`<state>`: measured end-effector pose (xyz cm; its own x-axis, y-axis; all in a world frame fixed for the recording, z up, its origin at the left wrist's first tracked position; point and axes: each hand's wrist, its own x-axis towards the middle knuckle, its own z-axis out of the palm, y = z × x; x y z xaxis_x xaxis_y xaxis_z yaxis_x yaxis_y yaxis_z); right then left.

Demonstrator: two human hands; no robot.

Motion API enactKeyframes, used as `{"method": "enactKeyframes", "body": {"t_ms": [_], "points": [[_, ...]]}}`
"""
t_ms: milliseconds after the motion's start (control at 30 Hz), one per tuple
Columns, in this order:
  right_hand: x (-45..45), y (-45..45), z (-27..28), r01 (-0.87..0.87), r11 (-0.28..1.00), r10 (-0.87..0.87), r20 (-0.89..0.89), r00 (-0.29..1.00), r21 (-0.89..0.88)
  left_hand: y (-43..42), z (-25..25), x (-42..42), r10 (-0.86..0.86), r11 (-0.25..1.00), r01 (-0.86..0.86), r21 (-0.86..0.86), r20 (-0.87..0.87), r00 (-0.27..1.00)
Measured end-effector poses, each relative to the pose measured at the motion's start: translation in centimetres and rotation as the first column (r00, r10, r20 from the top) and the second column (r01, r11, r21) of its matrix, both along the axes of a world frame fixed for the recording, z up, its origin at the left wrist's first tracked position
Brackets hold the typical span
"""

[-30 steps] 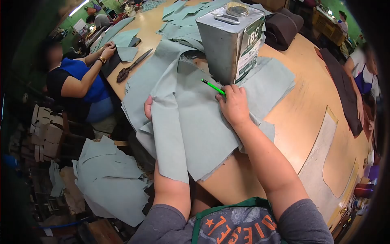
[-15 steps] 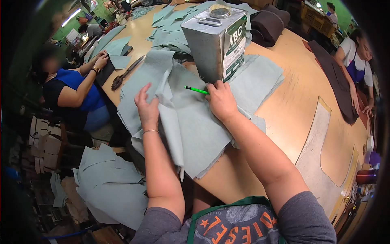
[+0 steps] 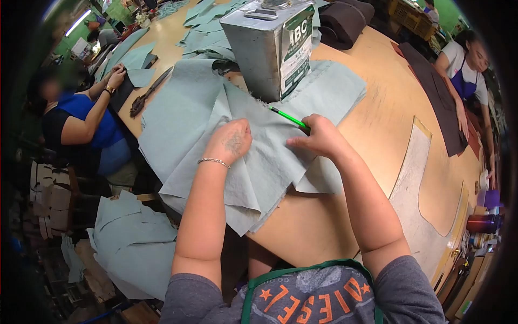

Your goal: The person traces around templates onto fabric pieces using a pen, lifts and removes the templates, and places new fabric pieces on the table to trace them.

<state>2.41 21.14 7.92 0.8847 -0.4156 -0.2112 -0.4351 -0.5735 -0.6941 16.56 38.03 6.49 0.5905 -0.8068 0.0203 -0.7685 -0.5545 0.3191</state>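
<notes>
Layered pale green fabric pieces [image 3: 183,102] spread over the table's near corner. My left hand [image 3: 233,141], its fingers closed and curled down, grips a bunched fold of the upper piece. A bright green pencil [image 3: 289,116] is held in my right hand [image 3: 319,135], its tip pointing up and left. The right thumb is stretched out over the fabric. Just beyond both hands, a square metal can [image 3: 263,54] with a green and white label stands on the fabric.
Scissors [image 3: 151,93] lie at the left, near a co-worker in blue [image 3: 102,116]. A dark fabric roll [image 3: 345,21] is behind the can. At right are a pale template [image 3: 413,189], dark cloth [image 3: 434,97] and another co-worker [image 3: 469,70]. Cut pieces [image 3: 135,243] hang lower left.
My left hand has gone from the left edge of the fold to its middle and closed. The fold has opened out rightward. My right hand has shifted slightly away from the can, still with the pencil.
</notes>
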Motion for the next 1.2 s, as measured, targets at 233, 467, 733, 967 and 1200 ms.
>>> {"method": "enactKeyframes", "body": {"t_ms": [233, 467, 733, 967, 1200], "points": [[-1.5, 4.3, 3.1, -0.227, 0.972, 0.196, 0.318, 0.928, 0.065, -0.7, 1.6, -0.8, 0.029, 0.893, -0.417, -0.17, -0.903, 0.43], [-2.0, 6.9, 1.4, -0.305, 0.951, 0.298, 0.389, 0.871, -0.046, 0.0, -1.4, -0.4, -0.066, 0.889, -0.358, -0.286, -0.853, 0.518], [2.6, 0.7, -2.7, 0.032, 0.96, 0.086, 0.401, 0.912, -0.279, 0.5, -3.5, -0.6, -0.234, 0.699, -0.602, -0.386, -0.919, 0.317], [3.0, 1.5, -4.5, 0.084, 0.908, 0.099, 0.404, 0.909, -0.411, 3.8, -5.2, 1.7, -0.49, 0.323, -0.837, -0.442, -0.835, 0.252], [2.7, 1.9, -4.5, 0.098, 0.879, 0.097, 0.375, 0.922, -0.466, 7.8, -4.4, 2.3, -0.625, 0.094, -0.76, -0.643, -0.632, 0.457]]}}
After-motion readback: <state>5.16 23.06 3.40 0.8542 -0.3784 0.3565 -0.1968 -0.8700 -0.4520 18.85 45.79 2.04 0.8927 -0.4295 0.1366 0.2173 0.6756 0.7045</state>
